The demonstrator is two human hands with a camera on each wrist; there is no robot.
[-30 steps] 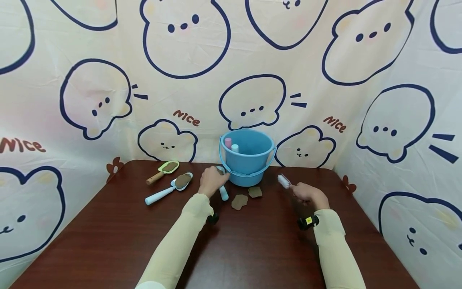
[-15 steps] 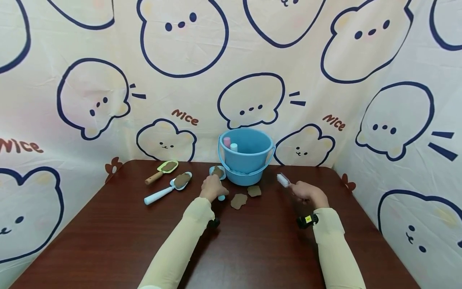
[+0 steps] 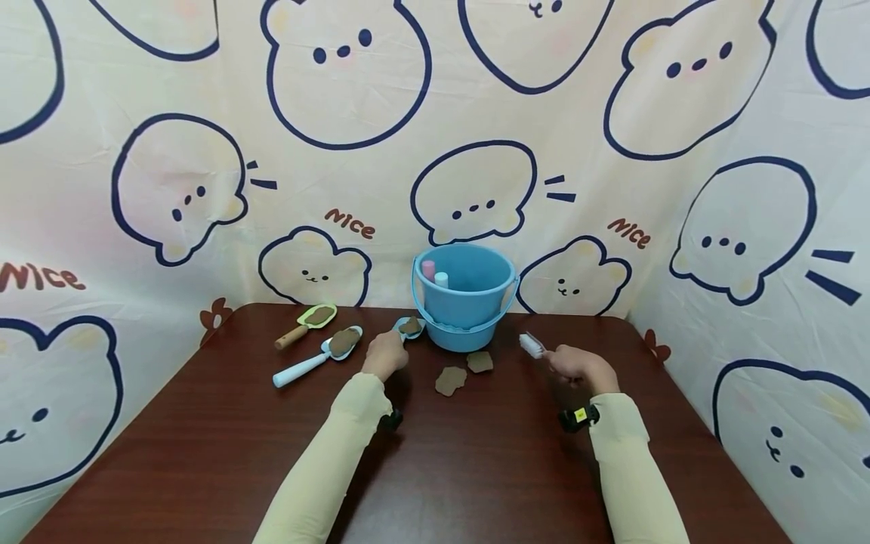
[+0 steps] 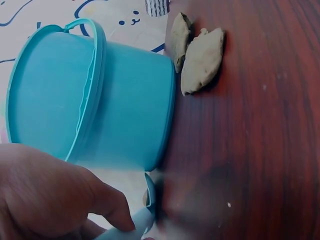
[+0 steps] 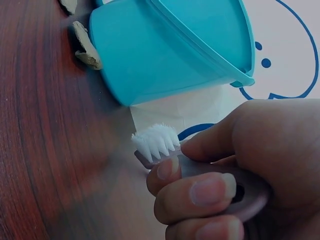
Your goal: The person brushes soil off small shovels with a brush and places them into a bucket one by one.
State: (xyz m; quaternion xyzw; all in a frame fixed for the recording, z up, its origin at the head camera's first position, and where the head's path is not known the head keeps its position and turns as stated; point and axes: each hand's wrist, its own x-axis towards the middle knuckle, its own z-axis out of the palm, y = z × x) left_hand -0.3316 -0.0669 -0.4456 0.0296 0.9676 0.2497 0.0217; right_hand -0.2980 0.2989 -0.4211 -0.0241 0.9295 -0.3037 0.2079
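1. Just beside the bucket (image 3: 469,310), I see on my head view the left hand (image 3: 385,355) covering the handle of a blue scoop (image 4: 142,220); the blade shows past the knuckles, a brown clump (image 3: 411,326) in it.
2. From the left wrist, I get what that view hides: the pale handle held in the fingers, one digit lying along it.
3. On the right wrist feed, I have the brush (image 5: 156,141) in detail, its grey handle clasped between thumb and curled fingers of the right hand (image 3: 578,365). My head view gives little more than its bristles.
4. Only from the head can I look over the green scoop (image 3: 292,337) and white-handled scoop (image 3: 300,370), both loaded with brown stuff, and the pink stick (image 3: 428,270) and mint stick (image 3: 442,279) inside the bucket.
5. I read the bucket as smooth plastic, round and tapering. Two flat chunks, near one (image 3: 451,381) and far one (image 3: 479,362), look matte and ragged-edged on the glossy, dark-grained table (image 3: 442,468).
6. Relative to the left grip, the blade points away, toward the bucket's foot; relative to the right, the bristles stick out past the thumb, well apart from the chunks.
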